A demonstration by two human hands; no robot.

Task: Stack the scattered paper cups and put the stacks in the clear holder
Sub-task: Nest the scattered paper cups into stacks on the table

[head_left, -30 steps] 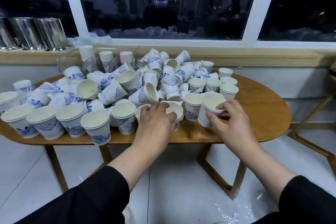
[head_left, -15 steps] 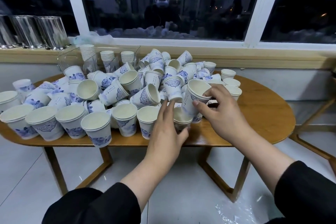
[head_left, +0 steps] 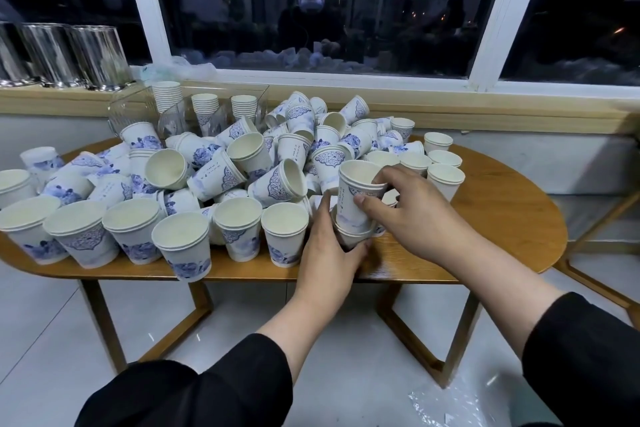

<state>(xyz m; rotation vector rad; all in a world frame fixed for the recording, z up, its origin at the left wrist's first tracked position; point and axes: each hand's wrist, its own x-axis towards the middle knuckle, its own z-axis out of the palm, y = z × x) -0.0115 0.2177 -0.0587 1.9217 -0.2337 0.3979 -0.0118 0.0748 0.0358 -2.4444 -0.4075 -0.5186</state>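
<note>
White paper cup (head_left: 358, 192) is pinched by right hand (head_left: 412, 210), partly nested | base cup (head_left: 351, 234) at table (head_left: 502, 218) front edge is gripped by left hand (head_left: 327, 253) | step: stacking | next: straight push needed | clear holder (head_left: 138, 107) sits rear-left.

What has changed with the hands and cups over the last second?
The right hand lifted a cup from the table's right side, carried it left and is seating it in the cup the left hand now grips. The pile and the holder's stacks stayed put.
</note>
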